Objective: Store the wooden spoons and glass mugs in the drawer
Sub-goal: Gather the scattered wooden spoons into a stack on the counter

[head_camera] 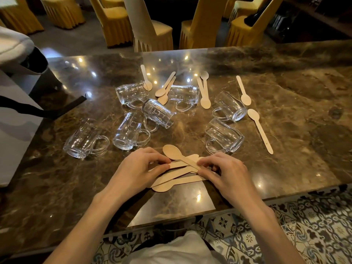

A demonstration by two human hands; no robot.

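Note:
Several wooden spoons lie in a loose bundle (178,173) near the front edge of the marble table (285,121). My left hand (138,171) pinches the bundle's left side and my right hand (226,173) pinches its right end; one spoon (176,154) rests across the top. More wooden spoons lie scattered farther back, such as one at the right (260,127) and a pair in the middle (204,92). Several clear glass mugs lie on their sides, among them one at the left (84,139), one in the centre (158,113) and one at the right (223,136). No drawer is visible.
Yellow-covered chairs (114,21) stand beyond the table's far edge. A grey bag with a black strap (38,109) rests at the left. Patterned floor tiles (314,225) show below the table's front edge at the right.

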